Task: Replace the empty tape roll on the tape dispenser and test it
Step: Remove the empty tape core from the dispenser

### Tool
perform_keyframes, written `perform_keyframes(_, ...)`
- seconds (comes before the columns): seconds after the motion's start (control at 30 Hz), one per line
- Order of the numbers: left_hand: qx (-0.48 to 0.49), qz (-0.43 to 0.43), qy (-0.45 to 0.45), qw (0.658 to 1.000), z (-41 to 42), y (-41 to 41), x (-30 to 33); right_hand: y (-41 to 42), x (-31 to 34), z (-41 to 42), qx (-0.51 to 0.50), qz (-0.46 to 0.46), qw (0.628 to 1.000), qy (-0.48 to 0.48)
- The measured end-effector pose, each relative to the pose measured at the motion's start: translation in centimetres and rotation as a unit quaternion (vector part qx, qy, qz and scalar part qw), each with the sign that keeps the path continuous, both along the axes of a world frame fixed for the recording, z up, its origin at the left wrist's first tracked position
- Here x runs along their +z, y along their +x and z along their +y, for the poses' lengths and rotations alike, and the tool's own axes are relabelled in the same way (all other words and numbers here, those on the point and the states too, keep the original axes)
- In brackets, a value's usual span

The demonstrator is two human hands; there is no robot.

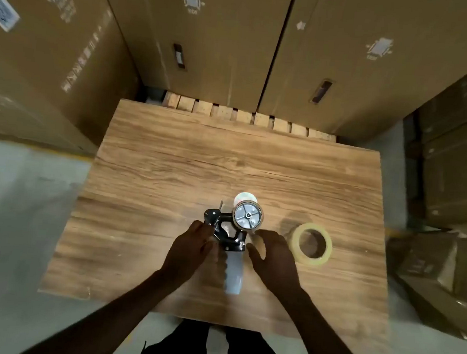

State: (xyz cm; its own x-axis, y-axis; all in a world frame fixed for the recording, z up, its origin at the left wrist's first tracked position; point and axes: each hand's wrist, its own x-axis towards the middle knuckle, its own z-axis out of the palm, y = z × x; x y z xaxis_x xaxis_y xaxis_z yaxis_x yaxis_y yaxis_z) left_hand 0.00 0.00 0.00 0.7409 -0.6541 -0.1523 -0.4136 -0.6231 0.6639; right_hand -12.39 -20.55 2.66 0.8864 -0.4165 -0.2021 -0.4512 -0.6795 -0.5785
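Note:
A tape dispenser (228, 234) lies on the wooden table (170, 171), with a black metal frame and a pale grey handle (233, 273) pointing toward me. Its wheel carries a brown, nearly bare cardboard core (248, 216). A full roll of clear tape (310, 244) lies flat on the table to the right. My left hand (189, 249) rests against the left side of the frame, fingers apart. My right hand (273, 255) hovers just right of the frame, fingers spread, between the dispenser and the full roll. Neither hand clearly grips anything.
Tall cardboard boxes (210, 39) stand close behind the table on a wooden pallet (243, 115). More boxes (458, 174) are stacked on the right and on the left (39, 61). Grey floor (11, 214) lies to the left of the table.

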Motion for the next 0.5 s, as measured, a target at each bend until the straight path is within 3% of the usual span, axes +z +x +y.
perform_keyframes(0.33,-0.044,-0.067,0.014,0.997,-2.8,1.0,1.2,4.2,0.4,-2.8,0.026,-0.007,0.999,-0.019)
perform_keyframes(0.5,-0.07,-0.058,0.042,0.995,-6.6,3.1,2.0,5.1,-1.0,-4.2,0.079,0.051,0.996,0.002)
